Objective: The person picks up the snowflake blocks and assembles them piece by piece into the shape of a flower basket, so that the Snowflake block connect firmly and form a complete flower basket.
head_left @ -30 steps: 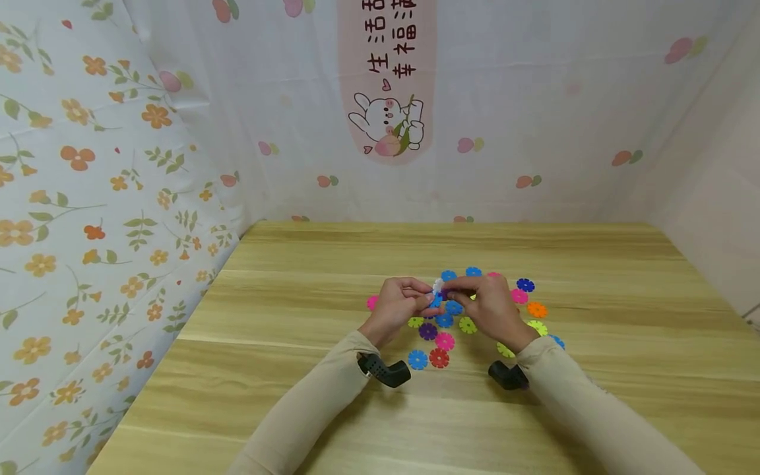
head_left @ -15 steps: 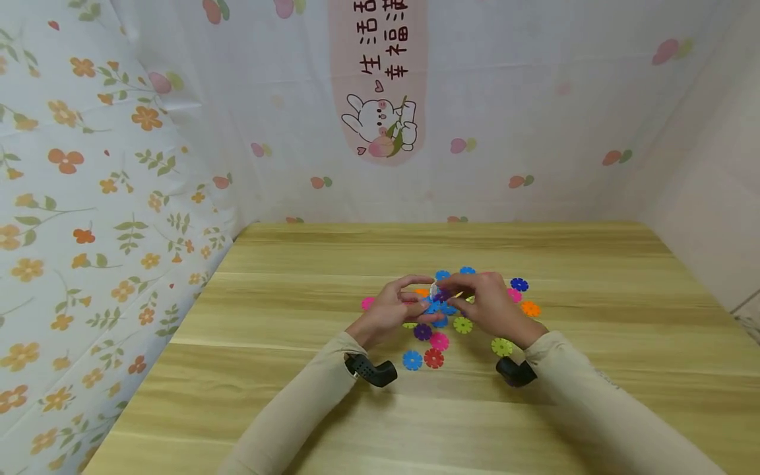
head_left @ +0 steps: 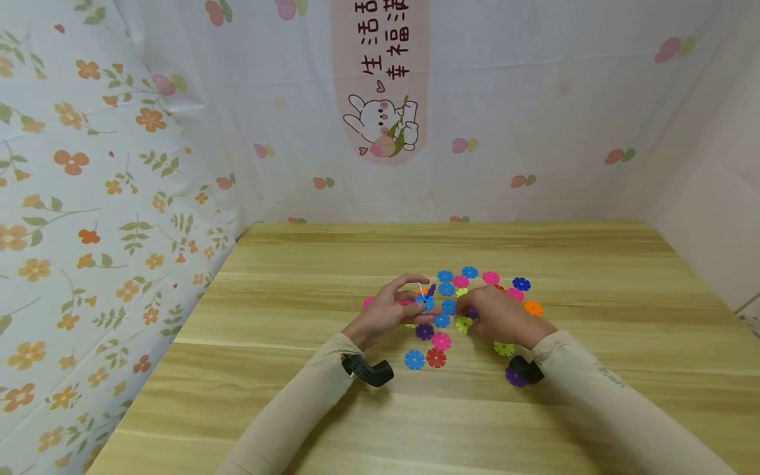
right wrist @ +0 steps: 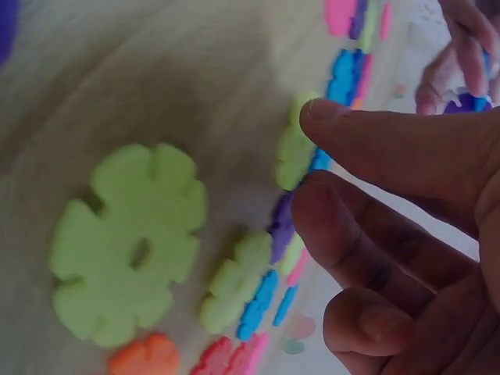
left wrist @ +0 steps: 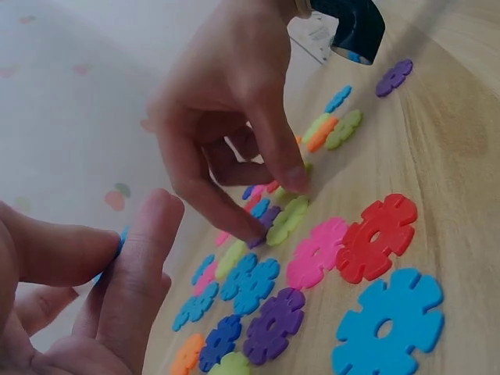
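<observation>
My left hand [head_left: 382,313] pinches a blue notched plastic disc [head_left: 424,303] above the table. A white disc [head_left: 421,291] and a purple disc [head_left: 431,289] stand edge-on against it, seemingly slotted together. In the left wrist view, only a blue edge shows between the left thumb and finger. Over the loose discs, my right hand [head_left: 501,315] reaches down, thumb and forefinger apart. Its forefinger is at a purple disc [left wrist: 269,222] lying beside a yellow-green disc [left wrist: 288,220]; whether it touches is unclear. The right wrist view shows nothing between those fingers.
Several flower-shaped discs lie around the hands on the wooden table [head_left: 297,382], among them a red disc [head_left: 436,357], a pink disc [head_left: 441,340] and an orange disc [head_left: 533,308]. A purple disc [head_left: 515,377] lies under the right wrist camera [head_left: 526,369]. Patterned cloth hangs behind.
The right hand has left the purple disc on the left hand's joined pieces and moved right and down to the loose discs. The left hand keeps its pinch, the pieces now tilted differently.
</observation>
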The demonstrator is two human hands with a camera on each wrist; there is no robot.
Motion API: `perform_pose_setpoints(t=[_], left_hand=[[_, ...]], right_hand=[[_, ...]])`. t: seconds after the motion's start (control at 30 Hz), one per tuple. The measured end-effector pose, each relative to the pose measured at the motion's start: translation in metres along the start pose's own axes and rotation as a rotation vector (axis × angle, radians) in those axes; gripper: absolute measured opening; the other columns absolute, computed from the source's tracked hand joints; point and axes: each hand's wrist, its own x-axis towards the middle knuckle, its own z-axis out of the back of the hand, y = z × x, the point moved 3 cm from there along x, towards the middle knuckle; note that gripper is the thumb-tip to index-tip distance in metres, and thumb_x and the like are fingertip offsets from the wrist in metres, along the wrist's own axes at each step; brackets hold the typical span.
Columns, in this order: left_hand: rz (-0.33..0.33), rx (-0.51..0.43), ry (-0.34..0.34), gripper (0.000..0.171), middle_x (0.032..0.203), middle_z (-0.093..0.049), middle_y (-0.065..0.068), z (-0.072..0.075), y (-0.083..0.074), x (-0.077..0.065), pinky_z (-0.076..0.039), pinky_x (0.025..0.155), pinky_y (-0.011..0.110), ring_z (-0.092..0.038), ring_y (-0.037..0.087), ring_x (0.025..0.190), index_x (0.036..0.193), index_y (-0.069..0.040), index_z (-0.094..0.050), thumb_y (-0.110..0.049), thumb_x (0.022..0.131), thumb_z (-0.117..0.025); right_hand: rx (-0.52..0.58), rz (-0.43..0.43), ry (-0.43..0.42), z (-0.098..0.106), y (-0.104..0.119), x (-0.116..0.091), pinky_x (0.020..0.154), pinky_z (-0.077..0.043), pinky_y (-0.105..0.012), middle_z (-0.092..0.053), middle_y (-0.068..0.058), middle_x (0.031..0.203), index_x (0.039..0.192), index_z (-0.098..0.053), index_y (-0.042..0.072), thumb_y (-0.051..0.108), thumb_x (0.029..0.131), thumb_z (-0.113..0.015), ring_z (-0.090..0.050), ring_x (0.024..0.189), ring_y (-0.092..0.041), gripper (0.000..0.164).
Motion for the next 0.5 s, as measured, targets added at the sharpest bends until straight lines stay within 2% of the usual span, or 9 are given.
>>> perform_pose_setpoints(t=[0.13,0.37,0.5], left_hand=[[0.01,-0.01,-0.006,0.046,0.158,-0.03,0.023,-0.0016,0.0002,-0.0015,-0.059,0.09,0.032,-0.069,0.035,0.115,0.144,-0.012,-0.044,0.006,0.102,-0.047],[-0.015,-0.006,0.004,0.053,0.159,-0.029,0.024,-0.0029,-0.0014,-0.0025,-0.059,0.09,0.032,-0.071,0.032,0.112,0.15,-0.013,-0.04,0.006,0.101,-0.047],[-0.016,0.006,0.008,0.054,0.159,-0.03,0.023,-0.0034,-0.0003,-0.0018,-0.059,0.089,0.03,-0.072,0.031,0.111,0.15,-0.014,-0.043,0.007,0.101,-0.047]], right_hand=[[-0.034,0.013,-0.005,-0.0048,-0.0002,0.0004,0.08,-0.061,-0.038,-0.076,-0.004,0.098,0.099,-0.076,0.008,-0.002,0.074,-0.084,-0.067,0.086,-0.019,0.028],[-0.045,0.006,0.016,-0.0082,-0.0025,0.0029,0.079,-0.061,-0.036,-0.075,-0.004,0.097,0.099,-0.078,0.008,-0.003,0.075,-0.083,-0.067,0.086,-0.017,0.027],[-0.031,0.011,0.025,-0.0089,-0.0039,0.0044,0.077,-0.06,-0.034,-0.072,-0.002,0.093,0.095,-0.079,0.009,-0.005,0.075,-0.081,-0.064,0.084,-0.015,0.024]])
